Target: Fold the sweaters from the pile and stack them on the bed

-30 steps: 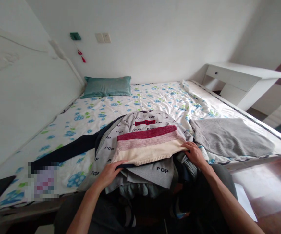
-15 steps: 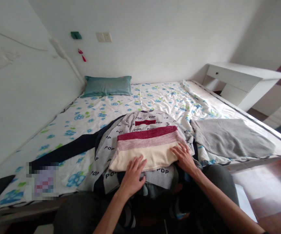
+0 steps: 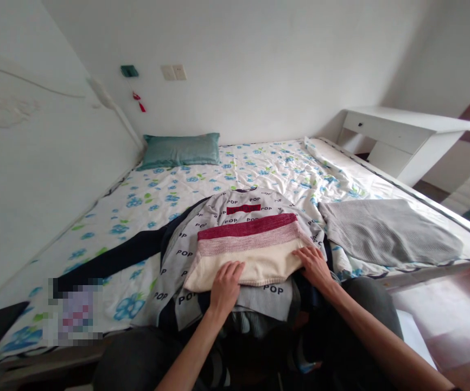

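Note:
A folded knit sweater (image 3: 255,247), banded burgundy, pink and cream, lies on a grey sweatshirt (image 3: 182,239) printed with "POP". My left hand (image 3: 226,285) grips the cream lower edge near its middle, fingers together on top and the thumb out of sight. At the lower right corner, my right hand (image 3: 315,267) holds the same knit with bent fingers; its thumb is hidden too. Under the sweatshirt lies a dark garment, whose navy sleeve (image 3: 116,255) stretches out to the left.
A folded grey ribbed garment (image 3: 389,231) lies to the right on the flowered bedsheet (image 3: 259,157). A teal pillow (image 3: 181,150) rests at the far left by the wall. Beyond the bed's right side stands a white desk (image 3: 406,136). A dark flat object (image 3: 1,328) lies near left.
My left hand's spread fingers have come together at the sweater's lower edge, and its thumb has gone from sight. My right hand has shifted slightly right, towards the corner. The view has tilted slightly.

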The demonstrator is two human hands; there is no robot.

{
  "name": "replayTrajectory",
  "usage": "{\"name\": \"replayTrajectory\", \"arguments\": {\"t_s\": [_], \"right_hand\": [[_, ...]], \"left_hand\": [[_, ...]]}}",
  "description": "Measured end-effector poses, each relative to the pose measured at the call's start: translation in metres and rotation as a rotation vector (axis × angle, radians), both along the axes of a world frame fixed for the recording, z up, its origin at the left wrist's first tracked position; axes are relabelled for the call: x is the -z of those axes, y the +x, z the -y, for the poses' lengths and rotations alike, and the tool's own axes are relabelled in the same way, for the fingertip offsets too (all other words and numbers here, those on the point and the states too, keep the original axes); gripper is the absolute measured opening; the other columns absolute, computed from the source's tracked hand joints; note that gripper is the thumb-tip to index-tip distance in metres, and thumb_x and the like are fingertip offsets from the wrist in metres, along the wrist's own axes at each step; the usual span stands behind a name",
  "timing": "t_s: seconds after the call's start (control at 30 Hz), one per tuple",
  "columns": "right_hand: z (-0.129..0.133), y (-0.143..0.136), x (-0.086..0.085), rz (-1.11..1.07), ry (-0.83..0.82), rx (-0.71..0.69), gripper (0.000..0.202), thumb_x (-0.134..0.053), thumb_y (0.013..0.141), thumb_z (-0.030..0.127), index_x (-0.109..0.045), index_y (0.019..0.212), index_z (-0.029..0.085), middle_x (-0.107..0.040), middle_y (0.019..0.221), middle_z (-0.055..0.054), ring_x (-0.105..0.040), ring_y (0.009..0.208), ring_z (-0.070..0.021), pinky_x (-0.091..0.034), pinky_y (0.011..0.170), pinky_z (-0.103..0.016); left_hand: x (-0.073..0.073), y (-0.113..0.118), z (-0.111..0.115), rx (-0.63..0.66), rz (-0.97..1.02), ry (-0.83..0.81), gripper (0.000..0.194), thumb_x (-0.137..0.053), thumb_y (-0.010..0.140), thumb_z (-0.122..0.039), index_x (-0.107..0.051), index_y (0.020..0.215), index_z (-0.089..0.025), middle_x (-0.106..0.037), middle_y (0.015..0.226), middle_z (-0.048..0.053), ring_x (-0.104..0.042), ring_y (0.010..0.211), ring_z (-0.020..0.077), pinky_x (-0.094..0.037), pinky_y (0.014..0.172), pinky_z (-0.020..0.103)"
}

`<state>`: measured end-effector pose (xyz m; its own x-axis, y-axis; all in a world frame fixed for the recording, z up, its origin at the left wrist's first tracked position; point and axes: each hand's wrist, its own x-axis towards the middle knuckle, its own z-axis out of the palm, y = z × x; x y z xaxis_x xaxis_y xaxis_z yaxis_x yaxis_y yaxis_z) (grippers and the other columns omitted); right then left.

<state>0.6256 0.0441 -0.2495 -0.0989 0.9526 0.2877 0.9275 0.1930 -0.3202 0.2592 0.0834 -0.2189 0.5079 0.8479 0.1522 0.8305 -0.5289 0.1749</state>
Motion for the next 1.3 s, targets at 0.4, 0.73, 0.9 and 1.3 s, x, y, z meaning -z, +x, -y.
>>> {"name": "replayTrajectory", "arguments": {"t_s": [0.4, 0.73, 0.9, 1.3], "right_hand": [[0.005, 0.035, -0.003, -0.043, 0.133, 0.149, 0.06, -0.062, 0.076, 0.003, -0.082, 0.125, 0.03, -0.064, 0.154, -0.009, -0.045, 0.147, -0.0406, -0.042, 0.121, -0.06], [-0.019, 0.029, -0.006, -0.954, 0.016, 0.565, 0.065, -0.077, 0.08, 0.041, -0.07, 0.142, 0.024, -0.074, 0.128, -0.013, -0.071, 0.116, -0.0347, -0.06, 0.103, -0.05], [-0.014, 0.025, -0.01, -1.68, -0.417, 0.485, 0.061, -0.065, 0.089, 0.077, -0.072, 0.121, 0.025, -0.081, 0.097, -0.012, -0.08, 0.097, -0.0338, -0.068, 0.082, -0.045], [-0.021, 0.002, 0.002, -1.7, -0.464, 0.441, 0.053, -0.088, 0.079, 0.057, -0.078, 0.12, 0.024, -0.086, 0.101, -0.01, -0.084, 0.104, -0.0329, -0.07, 0.089, -0.043]], "left_hand": [[-0.019, -0.051, 0.018, 0.009, 0.038, -0.15, 0.084, -0.062, 0.076, 0.001, -0.071, 0.154, -0.03, -0.069, 0.159, 0.004, -0.06, 0.15, 0.0293, -0.044, 0.132, 0.05], [-0.022, -0.058, 0.0, -0.206, 0.217, -0.164, 0.068, -0.059, 0.08, 0.0, -0.078, 0.14, -0.025, -0.079, 0.142, 0.007, -0.073, 0.133, 0.0291, -0.056, 0.119, 0.043], [-0.014, -0.062, 0.008, -0.395, 0.326, 0.079, 0.069, -0.073, 0.083, -0.013, -0.067, 0.152, -0.017, -0.063, 0.161, 0.019, -0.053, 0.155, 0.0404, -0.035, 0.136, 0.057], [-0.018, -0.077, 0.03, -1.066, 1.717, -0.412, 0.019, -0.067, 0.1, -0.02, -0.07, 0.119, -0.019, -0.078, 0.112, 0.008, -0.078, 0.109, 0.0206, -0.062, 0.107, 0.034]]}}
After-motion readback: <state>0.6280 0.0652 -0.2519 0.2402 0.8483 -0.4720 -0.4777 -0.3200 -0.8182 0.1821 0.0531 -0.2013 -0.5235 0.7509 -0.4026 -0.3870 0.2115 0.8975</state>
